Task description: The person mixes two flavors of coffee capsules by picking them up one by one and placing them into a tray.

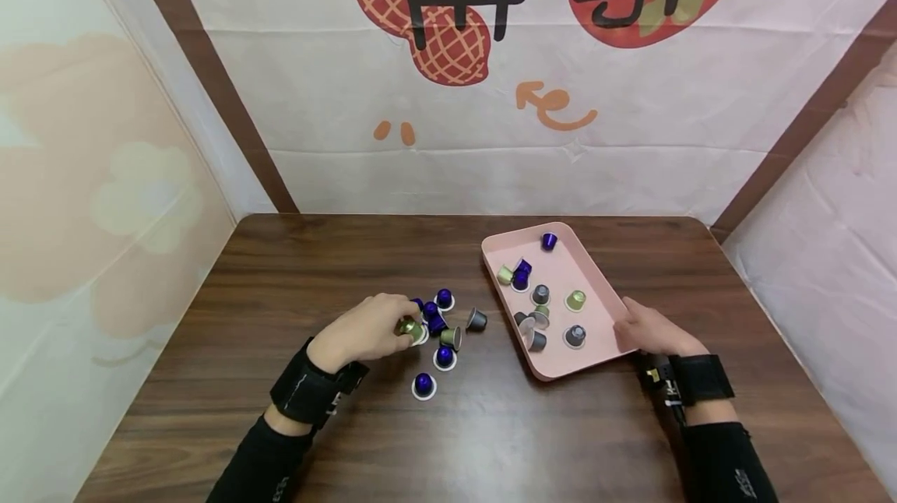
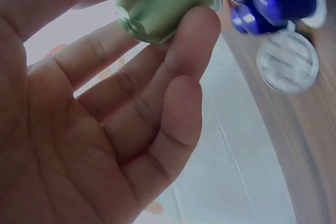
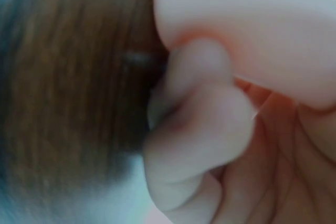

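My left hand (image 1: 367, 328) pinches a green coffee capsule (image 2: 168, 3) between thumb and fingertips, just left of a loose cluster of capsules on the table. In that cluster are several blue capsules (image 1: 444, 357), another green capsule (image 1: 452, 338) lying on its side, and a dark grey capsule (image 1: 476, 321). At the right, my right hand (image 1: 653, 327) grips the near right edge of a pink tray (image 1: 596, 316), its fingers curled against the rim in the right wrist view. Blue, green and grey capsules lie scattered in the tray, some upright and some tipped.
The brown wooden table (image 1: 336, 254) ends at the back against a printed white cloth (image 1: 315, 98). A single blue capsule (image 1: 423, 385) stands nearest the front. Cloth walls also hang to the left and right.
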Motion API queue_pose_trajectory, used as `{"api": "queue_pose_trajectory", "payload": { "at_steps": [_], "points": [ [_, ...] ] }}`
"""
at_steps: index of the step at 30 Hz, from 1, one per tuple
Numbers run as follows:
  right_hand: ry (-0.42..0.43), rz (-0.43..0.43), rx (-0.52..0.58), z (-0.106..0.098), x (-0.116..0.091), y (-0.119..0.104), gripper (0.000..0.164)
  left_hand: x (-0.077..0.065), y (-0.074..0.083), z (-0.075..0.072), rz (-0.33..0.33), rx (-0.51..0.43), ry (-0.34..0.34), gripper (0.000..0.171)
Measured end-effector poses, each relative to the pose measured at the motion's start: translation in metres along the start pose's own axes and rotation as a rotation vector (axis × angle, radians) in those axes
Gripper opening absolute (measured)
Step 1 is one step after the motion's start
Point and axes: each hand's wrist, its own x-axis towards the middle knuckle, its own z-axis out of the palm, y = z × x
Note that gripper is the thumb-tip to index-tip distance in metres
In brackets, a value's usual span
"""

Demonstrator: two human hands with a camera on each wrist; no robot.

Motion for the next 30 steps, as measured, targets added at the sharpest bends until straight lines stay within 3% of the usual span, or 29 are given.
{"api": "queue_pose_trajectory", "payload": {
  "at_steps": [6, 11, 15, 19, 30],
  "points": [
    [-0.025, -0.01, -0.029, -0.004, 0.016, -0.005, 0.051, 0.019, 0.013, -0.013, 0.047, 0.013, -0.027, 0.015],
    [-0.031, -0.026, -0.046, -0.01, 0.018, -0.006, 0.045, 0.049, 0.031, -0.021, 0.116, 0.042, -0.065, 0.011],
    [-0.034, 0.009, -0.078, -0.009, 0.011, 0.004, 0.044, 0.08, 0.049, -0.014, 0.208, 0.05, -0.1, 0.006],
    [-0.057, 0.047, -0.09, -0.008, 0.009, 0.004, 0.048, 0.101, 0.062, -0.012, 0.267, 0.064, -0.09, 0.007],
    [-0.043, 0.012, -0.094, -0.004, 0.006, -0.001, 0.04, 0.149, 0.085, 0.011, 0.25, 0.133, -0.037, 0.006]
  ]
}}
